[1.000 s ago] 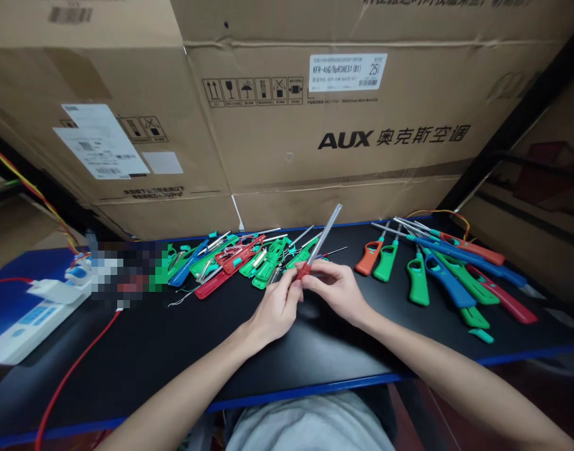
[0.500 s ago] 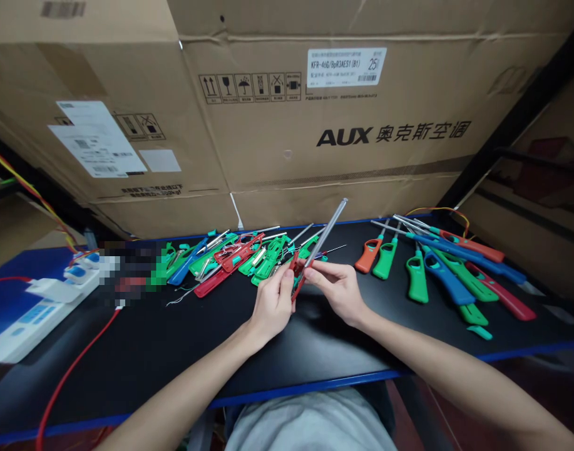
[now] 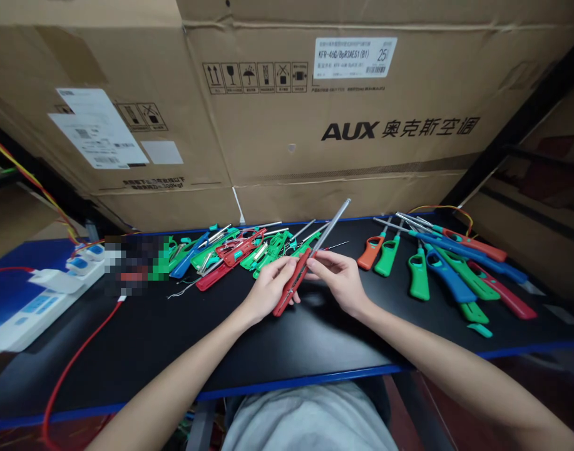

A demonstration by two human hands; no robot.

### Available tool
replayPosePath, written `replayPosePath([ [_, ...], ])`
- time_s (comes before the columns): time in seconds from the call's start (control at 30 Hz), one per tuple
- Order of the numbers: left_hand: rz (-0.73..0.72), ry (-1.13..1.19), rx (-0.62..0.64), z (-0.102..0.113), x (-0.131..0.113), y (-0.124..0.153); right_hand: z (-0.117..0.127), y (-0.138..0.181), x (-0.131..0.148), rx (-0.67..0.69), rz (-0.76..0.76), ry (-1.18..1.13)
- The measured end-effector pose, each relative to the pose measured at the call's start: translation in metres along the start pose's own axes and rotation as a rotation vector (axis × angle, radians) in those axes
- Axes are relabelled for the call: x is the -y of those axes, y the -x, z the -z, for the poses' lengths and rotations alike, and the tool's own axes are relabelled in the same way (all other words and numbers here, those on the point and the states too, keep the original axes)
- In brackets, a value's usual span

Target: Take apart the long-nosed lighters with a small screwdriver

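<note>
Both my hands hold one long-nosed lighter above the black table [image 3: 183,338]. My left hand [image 3: 268,291] pinches its red handle shell [image 3: 291,285], which slants down toward me. My right hand [image 3: 338,279] pinches the lighter near where the shiny metal tube [image 3: 331,224] begins; the tube points up and away to the right. Just behind my hands lies a heap of opened green, red and blue lighter parts [image 3: 230,250]. To the right several whole lighters [image 3: 437,266] in orange, green, blue and red lie side by side.
Large cardboard boxes [image 3: 287,125] wall off the back of the table. A white power strip [image 3: 37,294] with a red cable [image 3: 75,363] sits at the left. A loose green piece [image 3: 480,329] lies near the front right edge. A blurred patch covers something at the left.
The red handle shell has swung down from between my fingertips and now shows full length under my left hand. The metal tube has stayed pointing up to the right.
</note>
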State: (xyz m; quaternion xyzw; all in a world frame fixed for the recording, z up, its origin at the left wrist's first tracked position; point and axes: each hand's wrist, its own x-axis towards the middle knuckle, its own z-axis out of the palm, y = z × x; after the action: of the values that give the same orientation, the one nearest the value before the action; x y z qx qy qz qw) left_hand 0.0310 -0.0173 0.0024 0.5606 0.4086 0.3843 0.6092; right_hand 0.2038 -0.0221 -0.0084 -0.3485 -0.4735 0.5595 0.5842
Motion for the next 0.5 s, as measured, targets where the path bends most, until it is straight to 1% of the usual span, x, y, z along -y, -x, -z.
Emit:
replayPosePath([
  [0.07, 0.014, 0.005, 0.051, 0.005, -0.003, 0.000, 0.004, -0.002, 0.000, 0.001, -0.007, -0.026],
  [0.13, -0.030, -0.049, 0.051, 0.010, -0.005, 0.000, 0.009, -0.005, 0.001, 0.008, -0.008, -0.056],
  [0.23, -0.151, -0.301, -0.024, 0.017, -0.005, -0.002, 0.017, -0.010, 0.008, 0.019, 0.025, -0.075],
  [0.33, -0.227, -0.521, -0.075, 0.022, -0.002, -0.004, 0.023, -0.014, 0.014, -0.004, 0.078, -0.075],
  [0.4, -0.256, -0.546, -0.092, 0.024, 0.001, -0.006, 0.026, -0.017, 0.016, -0.013, 0.097, -0.070],
  [0.5, -0.254, -0.482, -0.143, 0.024, 0.004, -0.007, 0.030, -0.019, 0.016, -0.017, 0.105, -0.060],
])
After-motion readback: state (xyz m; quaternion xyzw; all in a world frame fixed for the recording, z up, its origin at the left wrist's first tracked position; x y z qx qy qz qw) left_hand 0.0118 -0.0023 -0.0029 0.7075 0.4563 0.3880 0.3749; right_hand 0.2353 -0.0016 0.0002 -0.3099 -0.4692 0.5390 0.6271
